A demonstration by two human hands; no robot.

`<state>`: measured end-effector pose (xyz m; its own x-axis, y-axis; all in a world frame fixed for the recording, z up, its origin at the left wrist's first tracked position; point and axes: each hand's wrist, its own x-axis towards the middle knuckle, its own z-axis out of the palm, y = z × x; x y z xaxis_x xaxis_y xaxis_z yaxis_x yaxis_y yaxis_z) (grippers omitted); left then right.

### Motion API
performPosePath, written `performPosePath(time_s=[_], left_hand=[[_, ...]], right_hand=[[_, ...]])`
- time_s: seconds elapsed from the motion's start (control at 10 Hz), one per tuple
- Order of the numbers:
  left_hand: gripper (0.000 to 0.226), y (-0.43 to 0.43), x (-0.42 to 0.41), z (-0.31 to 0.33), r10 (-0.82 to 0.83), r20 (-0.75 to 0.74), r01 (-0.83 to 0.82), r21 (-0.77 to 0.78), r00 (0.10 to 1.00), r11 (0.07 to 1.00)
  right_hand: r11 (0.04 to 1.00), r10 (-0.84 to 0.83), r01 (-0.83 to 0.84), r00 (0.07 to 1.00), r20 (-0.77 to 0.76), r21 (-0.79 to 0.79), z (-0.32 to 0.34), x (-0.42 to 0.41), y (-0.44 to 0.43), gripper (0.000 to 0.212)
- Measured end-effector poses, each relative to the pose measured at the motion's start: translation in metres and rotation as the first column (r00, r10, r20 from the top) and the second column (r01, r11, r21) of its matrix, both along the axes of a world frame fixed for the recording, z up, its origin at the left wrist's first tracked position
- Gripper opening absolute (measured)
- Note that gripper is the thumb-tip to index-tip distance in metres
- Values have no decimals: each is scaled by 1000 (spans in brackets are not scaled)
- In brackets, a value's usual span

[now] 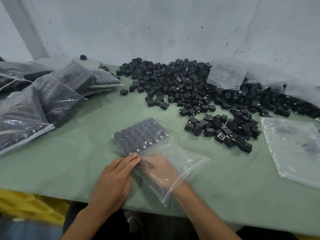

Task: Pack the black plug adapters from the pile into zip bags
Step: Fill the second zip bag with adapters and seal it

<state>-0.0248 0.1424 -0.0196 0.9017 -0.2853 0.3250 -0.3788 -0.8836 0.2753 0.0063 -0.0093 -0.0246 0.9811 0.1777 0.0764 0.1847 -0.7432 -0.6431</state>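
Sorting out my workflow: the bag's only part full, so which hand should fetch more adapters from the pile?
Probably the right hand: though inside the zip bag, it lies on the side of the pile, while the left hand presses the bag's edge, steadying it.

The adapters [199, 87] heaped along the tabletop's far edge are black plastic, mostly matt, some with small pale prongs that look like metal. The zip bag [190, 160] near the front edge is clear, glossy, wrinkled film. The tabletop [69, 161] has a smooth matt green cover. The wall [155, 23] is rough, cracked, speckled paint.
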Motion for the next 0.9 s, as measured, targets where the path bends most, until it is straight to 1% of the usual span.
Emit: performPosePath(time_s=[0.1,0.2,0.3,0.4,0.5,0.6,0.7,0.8,0.9], left_hand=[[59,-1,1,0,6,4,-6,-15,1000,1000],[58,-1,2,-2,4,17,-3,-38,1000,999],[57,-1,2,-2,0,35,2,-55,999,998],[59,-2,2,-3,-5,53,8,-66,999,998],[59,-1,3,-5,-9,74,14,-68,997,998],[58,-2,5,-7,-12,81,16,-57,997,998],[58,-2,7,-8,-22,90,26,-42,996,999],[58,-2,6,-9,-24,92,28,-42,995,999],[58,-2,5,-9,-31,84,36,-48,996,998]], right_hand=[[921,384,-335,869,-311,201,24,-8,-50,30],[913,299,-163,891,-342,375,48,-6,-83,41],[859,347,-119,850,-395,499,48,-32,-110,33],[865,271,-31,870,-412,502,59,-39,-169,22],[914,50,101,933,-355,392,70,-30,-215,21],[939,-262,285,955,-136,194,70,4,-250,17],[904,-396,402,916,71,-149,63,43,-265,28],[851,-349,337,936,45,-402,51,67,-261,44],[820,-326,291,945,17,-493,42,72,-250,35]])
